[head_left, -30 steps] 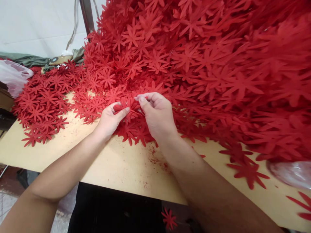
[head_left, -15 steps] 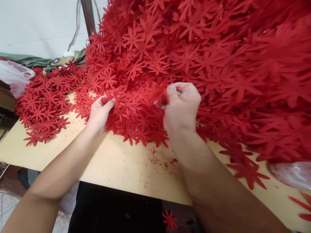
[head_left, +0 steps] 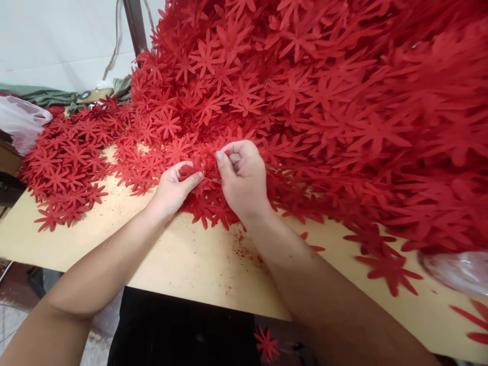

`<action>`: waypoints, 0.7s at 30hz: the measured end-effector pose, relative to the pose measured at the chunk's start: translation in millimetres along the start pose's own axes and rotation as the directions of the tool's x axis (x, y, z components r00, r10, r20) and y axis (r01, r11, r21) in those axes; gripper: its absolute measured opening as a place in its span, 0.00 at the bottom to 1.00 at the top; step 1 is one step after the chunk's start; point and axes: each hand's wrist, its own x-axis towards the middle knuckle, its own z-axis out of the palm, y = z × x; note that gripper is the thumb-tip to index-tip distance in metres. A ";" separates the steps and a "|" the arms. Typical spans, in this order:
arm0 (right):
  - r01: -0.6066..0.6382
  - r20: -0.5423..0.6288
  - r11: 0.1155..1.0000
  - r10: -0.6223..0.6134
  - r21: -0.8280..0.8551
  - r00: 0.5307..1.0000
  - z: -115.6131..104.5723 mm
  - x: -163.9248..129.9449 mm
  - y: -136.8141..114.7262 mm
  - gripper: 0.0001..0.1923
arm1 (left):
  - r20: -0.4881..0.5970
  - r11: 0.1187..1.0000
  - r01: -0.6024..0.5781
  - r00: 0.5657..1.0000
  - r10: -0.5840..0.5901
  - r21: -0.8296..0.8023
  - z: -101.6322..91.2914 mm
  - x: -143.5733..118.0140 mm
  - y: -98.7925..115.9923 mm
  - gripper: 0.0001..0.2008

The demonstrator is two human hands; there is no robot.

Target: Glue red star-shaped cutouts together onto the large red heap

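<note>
Two hands work at the front of one big heap of red flowers (head_left: 244, 96). The left hand (head_left: 175, 185) is closed lightly, thumb over fingers, on a small bunch (head_left: 192, 170) of the flowers; how many are in it cannot be told. The right hand (head_left: 246, 175), just beside it, has its fingers curled and the tips of thumb and forefinger pressed together on one bit of red (head_left: 227, 152); whether that is a single petal or more is too small to tell. Both hands are above the front edge of the heap, near the middle of the tabletop (head_left: 183, 264).

The heap and the lower spread to its left hold far too many flowers to count. Nearer the right front, two flowers overlap on the tabletop, a front one (head_left: 392, 269) and a back one (head_left: 368, 238). One more is cut off by the right border, and one lies partly hidden behind the right forearm. One flower (head_left: 267, 344) is below the tabletop.

Around these are one white bag (head_left: 26, 119) at the far left, one piece of clear plastic (head_left: 457, 269) at the right, one dark post (head_left: 135, 25) against the wall (head_left: 57, 40), and many red specks (head_left: 242, 246) in front of the hands.
</note>
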 end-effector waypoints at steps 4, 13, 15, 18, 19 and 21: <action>0.025 -0.068 0.999 -0.027 -0.043 0.997 -7.6 5.2 1.5 0.10 | -0.065 0.997 -0.072 0.995 0.071 -0.023 -1.1 2.8 3.6 0.13; 0.265 -0.088 0.927 -0.297 -0.267 0.951 -20.4 13.9 13.6 0.12 | -0.204 0.988 -0.149 0.967 0.156 0.048 -14.0 13.8 10.0 0.14; 0.361 0.045 0.859 -0.371 -0.362 0.928 -11.2 3.8 7.5 0.16 | -0.183 0.980 -0.176 0.965 0.191 0.092 -11.9 11.4 9.2 0.13; 0.443 0.180 0.781 -0.407 -0.440 0.896 -2.0 -5.9 1.8 0.11 | -0.145 0.972 -0.190 0.967 0.210 0.141 -8.2 8.5 8.1 0.11; 0.447 0.187 0.777 -0.407 -0.444 0.894 -1.7 -6.3 2.3 0.08 | -0.131 0.970 -0.187 0.969 0.207 0.156 -7.6 8.4 7.7 0.11; 0.414 0.137 0.802 -0.395 -0.430 0.908 -5.7 -2.5 6.9 0.04 | -0.107 0.967 -0.183 0.973 0.203 0.177 -7.9 9.5 6.8 0.11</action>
